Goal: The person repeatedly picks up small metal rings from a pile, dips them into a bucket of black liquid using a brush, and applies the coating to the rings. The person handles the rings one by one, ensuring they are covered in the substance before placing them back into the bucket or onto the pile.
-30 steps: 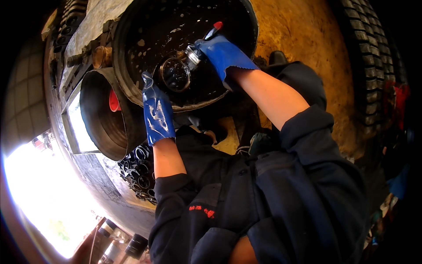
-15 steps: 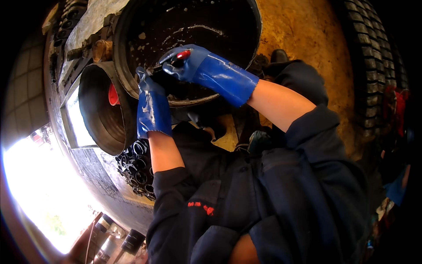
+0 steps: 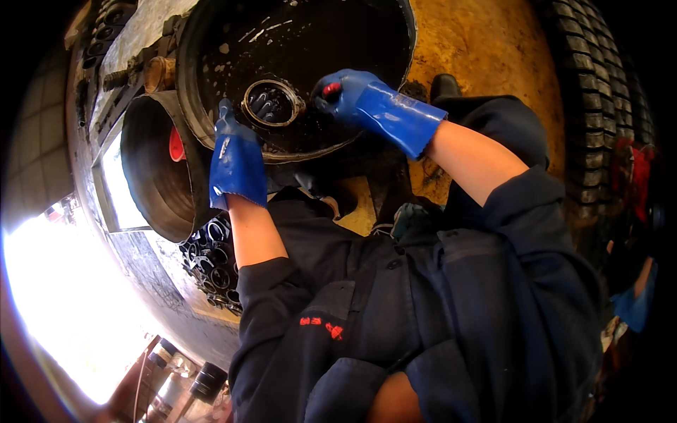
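Note:
Both my hands wear blue rubber gloves over a large round tub [image 3: 185,92] of dark liquid. My left hand [image 3: 236,137] is closed on a metal ring [image 3: 299,107], its thumb up beside the tub's left rim. Through the ring's opening show dark, wet-looking shapes that seem to be the glove's fingers. To the right of the ring, apart from it, my right hand [image 3: 356,99] is wrapped round a tool with a red handle end [image 3: 331,89]. The tool's working end is hidden or lost against the dark liquid.
Left of the tub, a wide tilted drum [image 3: 159,190] has a red round thing [image 3: 177,144] inside. Below it lies a heap of black ring-shaped parts [image 3: 211,264]. A rusty cylinder [image 3: 160,74] stands by the tub. Large treaded tyres [image 3: 589,106] line the right side.
My right hand has moved right with the red-handled tool, away from my left. The ring now faces up in plain view. My left hand has shifted slightly left and down.

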### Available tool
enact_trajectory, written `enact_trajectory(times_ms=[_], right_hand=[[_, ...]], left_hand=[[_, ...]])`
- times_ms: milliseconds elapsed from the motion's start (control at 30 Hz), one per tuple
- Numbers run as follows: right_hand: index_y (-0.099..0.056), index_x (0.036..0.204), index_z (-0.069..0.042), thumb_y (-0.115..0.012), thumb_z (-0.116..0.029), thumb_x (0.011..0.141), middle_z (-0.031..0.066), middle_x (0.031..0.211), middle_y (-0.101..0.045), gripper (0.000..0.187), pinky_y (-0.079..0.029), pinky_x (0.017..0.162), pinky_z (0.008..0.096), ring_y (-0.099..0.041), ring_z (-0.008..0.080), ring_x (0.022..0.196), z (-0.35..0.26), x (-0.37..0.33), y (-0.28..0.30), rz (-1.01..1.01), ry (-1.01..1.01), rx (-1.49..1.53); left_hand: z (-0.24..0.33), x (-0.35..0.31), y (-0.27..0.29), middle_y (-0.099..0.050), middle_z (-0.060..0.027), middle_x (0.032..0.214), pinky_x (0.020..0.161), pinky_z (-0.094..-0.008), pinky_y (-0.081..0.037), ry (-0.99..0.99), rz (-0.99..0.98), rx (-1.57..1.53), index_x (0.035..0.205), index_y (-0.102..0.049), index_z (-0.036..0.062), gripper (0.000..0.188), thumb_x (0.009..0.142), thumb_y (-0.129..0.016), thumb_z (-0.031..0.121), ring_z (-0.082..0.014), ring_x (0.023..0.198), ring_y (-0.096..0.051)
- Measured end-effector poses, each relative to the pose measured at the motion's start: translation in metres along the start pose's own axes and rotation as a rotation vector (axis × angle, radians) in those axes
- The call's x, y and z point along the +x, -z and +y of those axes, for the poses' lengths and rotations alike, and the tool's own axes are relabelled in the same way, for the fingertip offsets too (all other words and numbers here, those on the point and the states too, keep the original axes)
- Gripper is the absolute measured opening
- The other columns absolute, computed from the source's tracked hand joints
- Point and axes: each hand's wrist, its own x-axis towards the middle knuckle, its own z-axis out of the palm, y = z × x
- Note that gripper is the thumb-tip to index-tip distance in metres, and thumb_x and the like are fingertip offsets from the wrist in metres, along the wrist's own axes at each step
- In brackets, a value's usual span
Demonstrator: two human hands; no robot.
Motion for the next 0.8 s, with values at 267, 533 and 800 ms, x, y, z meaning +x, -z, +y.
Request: enact_trajectory(times_ms=[267,533,800], right_hand=[[-0.075,0.110,-0.004,-0.068,-0.044,0.094,0.0170,0.096,-0.075,0.044,-0.055,0.082,0.0402,-0.072,0.0304,0.089,-0.041,0.008,0.028,-0.007,-0.294,0.724],[-0.074,0.108,-0.004,-0.067,-0.045,0.094,0.0167,0.093,-0.074,0.044,-0.054,0.079,0.0414,-0.070,0.0290,0.085,-0.061,0.010,0.001,-0.075,-0.335,0.607],[-0.074,0.105,-0.005,-0.063,-0.045,0.098,0.0149,0.094,-0.074,0.042,-0.054,0.077,0.0414,-0.070,0.0257,0.085,-0.023,-0.010,-0.013,-0.068,-0.338,0.306]], left_hand=[[-0.006,-0.001,-0.003,-0.069,-0.0185,0.121,0.102,-0.0347,-0.048,-0.011,-0.019,0.029,0.143,-0.056,-0.0010,0.041,0.105,-0.045,0.012,-0.0283,0.111,-0.067],[-0.004,0.008,-0.012,-0.069,-0.0168,0.122,0.108,-0.0331,-0.044,-0.035,-0.046,0.055,0.140,-0.057,-0.0020,0.039,0.106,-0.046,0.012,-0.0258,0.116,-0.065],[-0.011,0.016,-0.019,-0.069,-0.0151,0.122,0.113,-0.0315,-0.040,-0.044,-0.062,0.072,0.138,-0.059,-0.0029,0.038,0.106,-0.046,0.013,-0.0232,0.120,-0.062]])
